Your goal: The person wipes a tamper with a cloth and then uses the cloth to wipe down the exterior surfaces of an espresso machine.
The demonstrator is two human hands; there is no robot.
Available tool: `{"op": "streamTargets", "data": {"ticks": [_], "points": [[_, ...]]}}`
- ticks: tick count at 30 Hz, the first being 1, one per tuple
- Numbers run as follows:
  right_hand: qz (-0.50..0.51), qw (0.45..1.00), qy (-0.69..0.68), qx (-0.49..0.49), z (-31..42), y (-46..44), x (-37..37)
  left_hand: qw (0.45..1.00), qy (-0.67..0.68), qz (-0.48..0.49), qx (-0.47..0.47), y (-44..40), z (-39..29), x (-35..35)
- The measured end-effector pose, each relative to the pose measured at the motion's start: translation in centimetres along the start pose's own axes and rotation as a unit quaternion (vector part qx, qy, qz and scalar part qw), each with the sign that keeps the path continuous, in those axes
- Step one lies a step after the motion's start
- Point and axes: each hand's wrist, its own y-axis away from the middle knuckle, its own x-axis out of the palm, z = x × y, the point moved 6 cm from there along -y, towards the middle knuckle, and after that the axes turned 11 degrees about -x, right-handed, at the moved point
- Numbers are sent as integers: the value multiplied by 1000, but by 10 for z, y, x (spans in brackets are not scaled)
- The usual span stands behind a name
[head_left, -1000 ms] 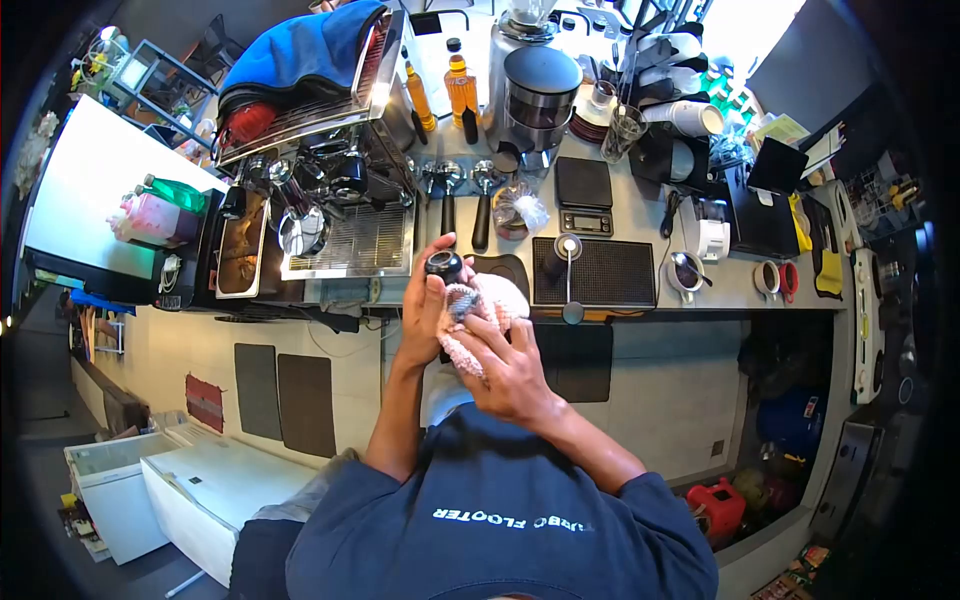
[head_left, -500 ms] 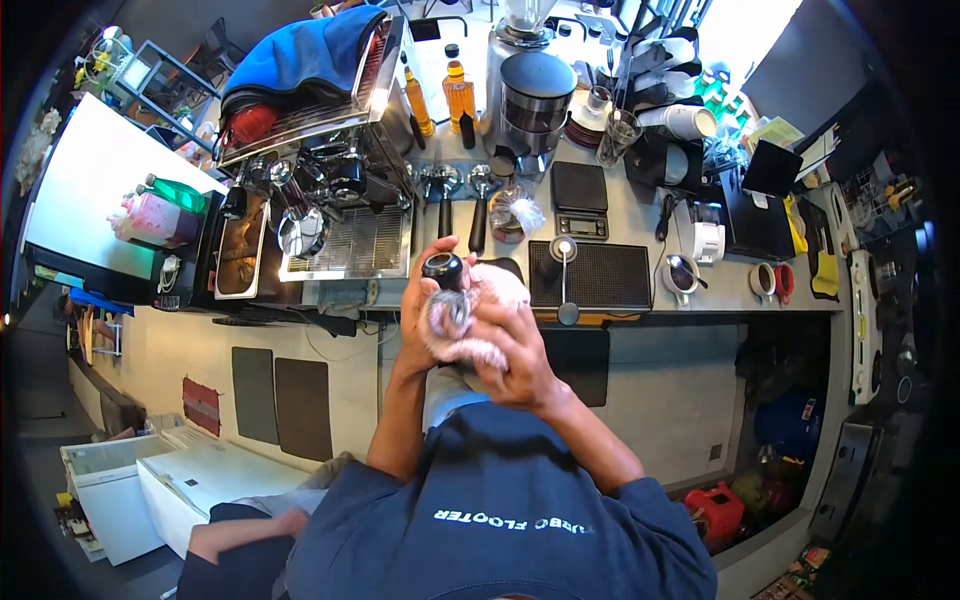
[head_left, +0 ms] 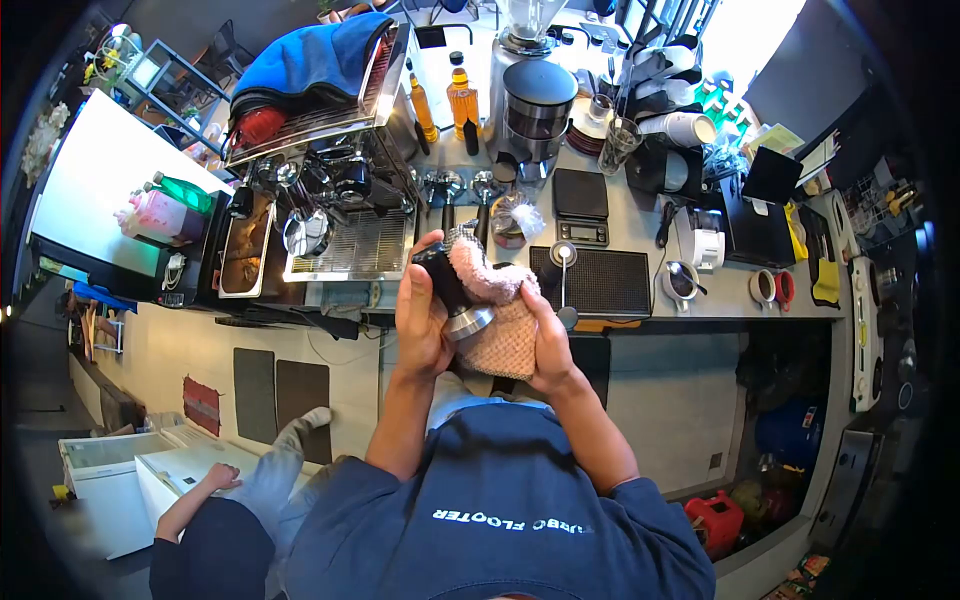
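Observation:
My left hand (head_left: pixel 418 325) is wrapped round a tamper (head_left: pixel 443 285) with a black handle and a round silver base. The tamper is tilted, its metal base toward my body. On the right side, my right hand (head_left: pixel 552 340) grips a pink and beige knitted cloth (head_left: pixel 505 335), which hangs beside the tamper. Part of the cloth lies against the tamper's far side. Behind my hands, two portafilters (head_left: pixel 483 215) rest on the counter, near a round container topped with clear plastic (head_left: pixel 515 218).
An espresso machine (head_left: pixel 350 240) stands left, a grinder (head_left: pixel 537 100) behind. To the right are a black scale (head_left: pixel 581 195), a ridged black mat (head_left: pixel 610 283) and white cups (head_left: pixel 681 287). At lower left sits another person (head_left: pixel 215 545) beside a white freezer.
The tamper has turned so its metal base shows, and the cloth has opened out and hangs lower. My right hand has moved to the cloth's right edge. The other person has come further into view.

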Motion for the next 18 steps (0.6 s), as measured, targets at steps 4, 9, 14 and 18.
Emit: {"op": "streamTargets", "data": {"ticks": [4, 9, 14, 18], "points": [[-9, 997, -61, 49, -8, -4, -8, 1000, -26, 0, -12, -2, -1, 0], [19, 999, -32, 22, -20, -8, -10, 999, -43, -14, -2, -5, 3, -5], [39, 998, 47, -29, -15, -13, -7, 998, -41, -57, 5, -10, 7, -12], [32, 998, -20, 47, -5, -10, -1, 997, 2, -69, -20, -11, 12, -18]]}}
